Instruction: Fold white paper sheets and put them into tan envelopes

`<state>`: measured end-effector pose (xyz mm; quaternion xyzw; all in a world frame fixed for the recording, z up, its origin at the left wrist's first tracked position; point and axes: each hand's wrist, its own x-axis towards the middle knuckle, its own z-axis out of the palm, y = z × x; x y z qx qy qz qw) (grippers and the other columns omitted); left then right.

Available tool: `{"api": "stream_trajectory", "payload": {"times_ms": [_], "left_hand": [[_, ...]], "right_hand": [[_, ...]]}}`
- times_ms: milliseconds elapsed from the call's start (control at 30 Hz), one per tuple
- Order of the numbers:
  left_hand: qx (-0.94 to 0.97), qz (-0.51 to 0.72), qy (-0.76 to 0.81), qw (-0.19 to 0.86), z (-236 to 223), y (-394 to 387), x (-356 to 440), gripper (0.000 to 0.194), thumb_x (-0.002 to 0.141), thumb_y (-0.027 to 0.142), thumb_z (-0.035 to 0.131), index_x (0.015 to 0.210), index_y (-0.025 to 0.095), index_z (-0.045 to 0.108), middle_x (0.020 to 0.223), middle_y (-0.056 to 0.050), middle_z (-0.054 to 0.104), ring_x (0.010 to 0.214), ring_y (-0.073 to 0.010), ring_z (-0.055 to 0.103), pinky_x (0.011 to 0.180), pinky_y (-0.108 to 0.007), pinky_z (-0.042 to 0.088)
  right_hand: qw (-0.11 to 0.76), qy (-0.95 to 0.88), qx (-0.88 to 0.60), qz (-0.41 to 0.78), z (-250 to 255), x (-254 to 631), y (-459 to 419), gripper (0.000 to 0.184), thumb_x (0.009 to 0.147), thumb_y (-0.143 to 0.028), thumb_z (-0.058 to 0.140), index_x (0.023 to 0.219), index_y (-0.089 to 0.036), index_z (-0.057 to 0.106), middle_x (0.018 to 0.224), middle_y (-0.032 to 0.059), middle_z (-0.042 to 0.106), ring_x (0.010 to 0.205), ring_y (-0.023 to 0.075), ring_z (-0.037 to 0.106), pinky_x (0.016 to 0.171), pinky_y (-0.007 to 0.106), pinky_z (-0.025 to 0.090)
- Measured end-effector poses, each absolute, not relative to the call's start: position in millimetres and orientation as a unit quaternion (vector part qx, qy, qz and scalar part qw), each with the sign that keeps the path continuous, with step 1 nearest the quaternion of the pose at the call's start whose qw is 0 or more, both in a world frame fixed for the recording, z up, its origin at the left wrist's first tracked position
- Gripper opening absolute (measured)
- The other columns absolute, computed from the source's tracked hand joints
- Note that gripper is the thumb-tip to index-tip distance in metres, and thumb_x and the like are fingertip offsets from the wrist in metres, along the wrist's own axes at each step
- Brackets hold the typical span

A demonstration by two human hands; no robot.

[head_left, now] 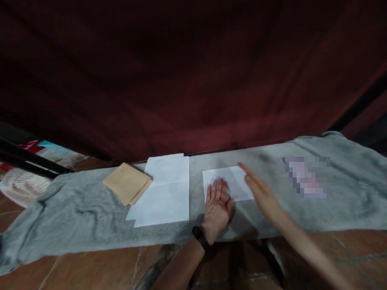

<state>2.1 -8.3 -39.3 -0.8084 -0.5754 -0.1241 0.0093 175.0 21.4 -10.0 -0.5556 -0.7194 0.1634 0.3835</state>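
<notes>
My left hand (217, 205) lies flat, fingers together, pressing on the near left part of a small folded white paper (234, 179) on a grey cloth (75, 209). A black band sits on that wrist. My right hand (260, 189) hovers just over the paper's right edge, fingers straight and apart, holding nothing; it looks blurred. Whether it touches the paper I cannot tell.
A stack of larger white sheets (166, 191) lies left of the folded paper, with brown envelopes (127, 183) beside it. A dark red curtain (193, 80) hangs behind. A blurred-out patch (305, 177) sits on the cloth at right. Reddish floor tiles (90, 270) lie below.
</notes>
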Motion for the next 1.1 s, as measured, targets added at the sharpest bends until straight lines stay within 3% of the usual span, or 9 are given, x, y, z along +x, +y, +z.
{"api": "stream_trajectory", "payload": {"times_ms": [100,233,467,667,933,1100], "left_hand": [[-0.808,-0.116,-0.577,-0.008,-42.8,-6.9,2.5,0.057,0.104,0.03,0.034,0.158,0.013,0.026,0.164,-0.014,0.029,0.154,-0.0258,0.018,0.124,-0.052,0.028],[-0.802,-0.11,-0.586,-0.015,-47.2,-4.5,-2.9,0.056,0.102,0.022,0.031,0.157,0.01,0.029,0.164,-0.014,0.029,0.153,-0.0244,0.02,0.124,-0.048,0.029],[-0.77,-0.112,-0.628,0.008,-44.6,-6.8,-25.3,0.055,0.103,0.029,0.035,0.153,0.009,0.037,0.161,-0.015,0.035,0.151,-0.0252,0.028,0.123,-0.048,0.031],[-0.754,-0.113,-0.647,0.025,-34.2,1.3,-29.6,0.052,0.101,0.027,0.037,0.15,0.011,0.044,0.157,-0.014,0.042,0.149,-0.0279,0.033,0.123,-0.052,0.03],[-0.8,-0.124,-0.586,0.014,-47.8,36.7,10.0,0.062,0.097,0.018,0.039,0.158,0.019,0.029,0.162,-0.01,0.035,0.153,-0.0259,0.024,0.124,-0.051,0.028],[-0.79,-0.109,-0.603,0.0,-55.7,40.0,2.4,0.058,0.099,0.02,0.034,0.156,0.018,0.034,0.162,-0.009,0.036,0.152,-0.0232,0.026,0.124,-0.047,0.026]], "right_hand": [[0.261,-0.806,-0.517,0.124,-35.1,151.5,23.2,0.056,0.107,-0.046,0.022,0.157,-0.024,0.033,0.157,0.0058,0.045,0.145,0.0213,0.041,0.118,0.044,0.036],[0.18,-0.853,-0.49,0.013,-64.9,143.7,20.2,0.053,0.107,-0.039,0.029,0.155,-0.017,0.039,0.159,0.0111,0.041,0.149,0.0246,0.033,0.123,0.05,0.025],[0.189,-0.799,-0.566,-0.08,-74.7,177.8,26.5,0.057,0.106,-0.042,0.029,0.152,-0.011,0.043,0.156,0.0159,0.044,0.144,0.0294,0.042,0.119,0.049,0.031],[0.178,-0.768,-0.611,-0.073,-72.4,180.9,35.1,0.057,0.106,-0.04,0.026,0.147,-0.009,0.05,0.151,0.0169,0.05,0.141,0.0322,0.045,0.117,0.053,0.032],[0.189,-0.811,-0.554,0.011,-56.0,135.5,58.3,0.056,0.107,-0.041,0.018,0.152,-0.02,0.044,0.158,0.0068,0.043,0.147,0.0245,0.036,0.12,0.048,0.031],[0.162,-0.799,-0.579,-0.005,-66.4,132.2,58.5,0.056,0.107,-0.043,0.02,0.151,-0.019,0.045,0.157,0.0068,0.044,0.145,0.0259,0.04,0.119,0.049,0.03]]}}
